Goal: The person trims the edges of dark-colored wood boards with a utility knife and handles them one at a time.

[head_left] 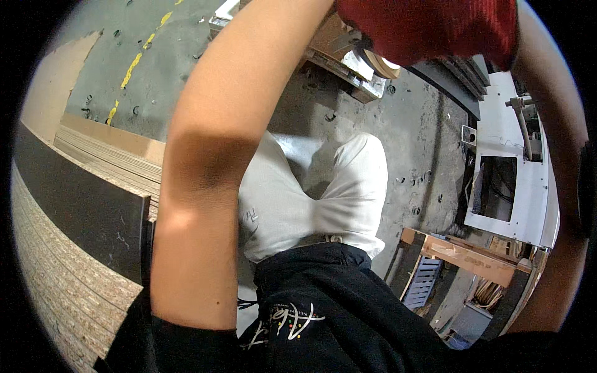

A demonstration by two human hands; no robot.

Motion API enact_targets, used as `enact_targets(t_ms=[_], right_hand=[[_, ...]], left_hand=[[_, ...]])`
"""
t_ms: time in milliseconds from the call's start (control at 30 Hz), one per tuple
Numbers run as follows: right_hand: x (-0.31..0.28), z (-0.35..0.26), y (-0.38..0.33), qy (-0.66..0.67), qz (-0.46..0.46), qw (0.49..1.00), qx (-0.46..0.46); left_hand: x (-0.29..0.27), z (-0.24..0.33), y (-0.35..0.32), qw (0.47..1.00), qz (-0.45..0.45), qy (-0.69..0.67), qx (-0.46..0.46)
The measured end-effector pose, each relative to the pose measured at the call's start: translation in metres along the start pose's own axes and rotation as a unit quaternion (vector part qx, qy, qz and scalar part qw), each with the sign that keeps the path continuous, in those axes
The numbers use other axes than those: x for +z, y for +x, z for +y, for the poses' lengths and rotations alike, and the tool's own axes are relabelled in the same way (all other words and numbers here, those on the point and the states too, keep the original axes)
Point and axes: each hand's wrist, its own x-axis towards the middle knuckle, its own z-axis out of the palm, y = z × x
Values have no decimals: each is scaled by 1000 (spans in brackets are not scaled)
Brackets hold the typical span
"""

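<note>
My bare left forearm [261,68] reaches up past the top edge, where my left hand is out of the picture. At the upper right, a dark red knitted glove [432,28] meets my right arm [550,62]. It appears to cover my right hand; its fingers are cut off or hidden, so any grip cannot be made out. Just below the glove shows part of a tan ring-shaped roll [378,64]. Beside it is a low brown-topped stand [333,65] with a white corner. Dark stacked panels [451,78] lie below the glove on the right.
Chipboard panels [68,273] and a dark-faced board [81,205] stand close on my left. A white machine housing [522,205] with an opening is at right. Below it are a wooden frame [466,255] and a grey slatted crate [423,280]. Scraps dot the concrete floor [410,137].
</note>
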Motion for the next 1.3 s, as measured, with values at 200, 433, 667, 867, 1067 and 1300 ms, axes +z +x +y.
enact_targets(t_ms=[200, 433, 667, 867, 1067, 1300], right_hand=[[9, -13, -20, -122, 44, 991, -34], [-4, -17, -54, -239, 31, 970, -31], [-34, -16, -62, -85, -22, 993, 75], [-37, -5, -40, -159, -71, 982, 74], [-39, -1, -29, -114, -77, 990, 40], [-28, -4, -35, -122, -59, 990, 26]], left_hand=[[2, -8, -1, 1000, -3, 7, -12], [4, 1, 12, 1000, 0, -5, -11], [6, 2, 6, 1000, -5, 20, -13], [10, 2, 10, 1000, 4, 6, -9], [5, -3, 5, 1000, -9, 13, -25], [7, 5, 9, 1000, -17, -2, -11]])
